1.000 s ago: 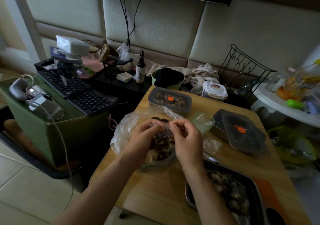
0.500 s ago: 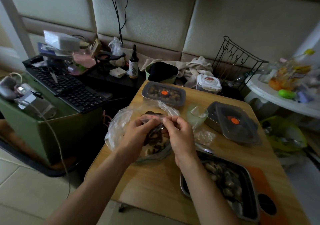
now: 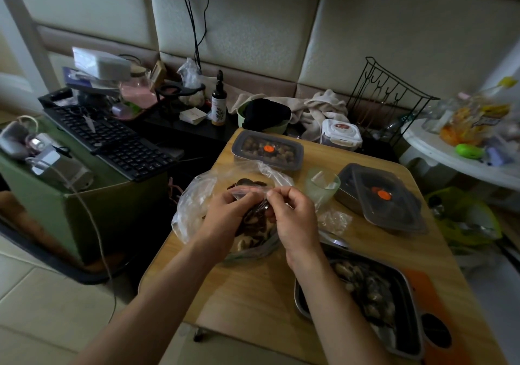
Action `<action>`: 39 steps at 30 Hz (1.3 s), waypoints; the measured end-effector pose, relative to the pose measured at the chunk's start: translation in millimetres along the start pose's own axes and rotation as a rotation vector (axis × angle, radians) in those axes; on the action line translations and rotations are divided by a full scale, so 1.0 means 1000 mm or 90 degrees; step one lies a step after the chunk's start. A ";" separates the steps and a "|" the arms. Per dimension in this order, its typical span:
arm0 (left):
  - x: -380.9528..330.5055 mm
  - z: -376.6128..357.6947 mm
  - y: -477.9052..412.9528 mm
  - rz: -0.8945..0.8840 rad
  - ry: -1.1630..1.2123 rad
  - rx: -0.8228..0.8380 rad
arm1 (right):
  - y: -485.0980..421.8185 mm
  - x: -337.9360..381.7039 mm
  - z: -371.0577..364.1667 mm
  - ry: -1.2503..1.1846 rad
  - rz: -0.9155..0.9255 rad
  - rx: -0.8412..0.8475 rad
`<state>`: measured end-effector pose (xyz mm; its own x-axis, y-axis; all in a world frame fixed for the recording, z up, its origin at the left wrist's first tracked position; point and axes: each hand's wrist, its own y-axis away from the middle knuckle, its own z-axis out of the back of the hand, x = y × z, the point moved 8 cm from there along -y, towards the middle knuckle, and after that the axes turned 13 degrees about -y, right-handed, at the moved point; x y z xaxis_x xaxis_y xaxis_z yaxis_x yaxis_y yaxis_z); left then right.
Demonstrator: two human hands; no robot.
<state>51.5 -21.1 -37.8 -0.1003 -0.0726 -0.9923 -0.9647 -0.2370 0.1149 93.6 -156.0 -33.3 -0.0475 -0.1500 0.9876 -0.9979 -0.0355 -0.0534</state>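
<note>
Both hands meet at one spot. The left hand (image 3: 225, 219) and the right hand (image 3: 294, 218) are curled, knuckles nearly touching, and each pinches the rim of a clear bag (image 3: 191, 207) between thumb and fingertips (image 3: 270, 194). Neither holds anything else.

Under them lies the tabletop (image 3: 253, 288). A steel tray (image 3: 298, 298) of dim food sits beside the right forearm, nearer the body than the hands. The bag rests on the tabletop directly below and beyond the hands, and its slack film balloons out past the left hand. One lidded box (image 3: 267, 150) stands well beyond the hands, and another box (image 3: 385, 198) stands off to the right of the right hand. A pale cup (image 3: 320, 188) is between that second box and the right hand. A crumpled scrap (image 3: 334, 219) of film lies just beside the right hand. Dark pieces (image 3: 254, 225) fill the bag just under the pinch, but the light is too dim to tell what they are.

The step looks like working the bag's mouth, though I cannot tell whether the hands are parting it or pressing it shut. To do it well:
- Keep the bag's base on the tabletop so the load does not drag on the thin rim.
- Hold both layers of film squarely in each pinch.
- Move the two hands evenly along the rim rather than tugging from one side.
- Keep the pieces below the rim so none gets caught in it.
- Mind the cup close by the right hand, since a wide elbow swing could tip it.
</note>
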 end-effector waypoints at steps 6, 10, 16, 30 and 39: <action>0.001 -0.001 -0.001 0.000 -0.021 0.008 | 0.001 0.006 0.000 0.026 0.041 0.001; 0.001 0.001 -0.001 0.000 -0.027 -0.008 | 0.003 0.003 -0.002 0.003 0.014 -0.009; -0.002 0.004 0.000 -0.021 -0.033 -0.016 | 0.003 0.002 -0.007 -0.007 -0.009 0.040; -0.008 0.004 0.001 -0.053 -0.024 -0.020 | 0.004 0.010 -0.009 0.060 0.085 0.046; -0.009 0.002 0.000 -0.072 -0.039 0.009 | 0.002 0.006 -0.008 0.039 0.066 0.041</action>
<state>52.0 -18.2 -29.4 -0.0053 0.0124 -0.9999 -0.9740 -0.2264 0.0024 90.7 -148.7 -26.2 -0.1548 -0.0948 0.9834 -0.9829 -0.0862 -0.1630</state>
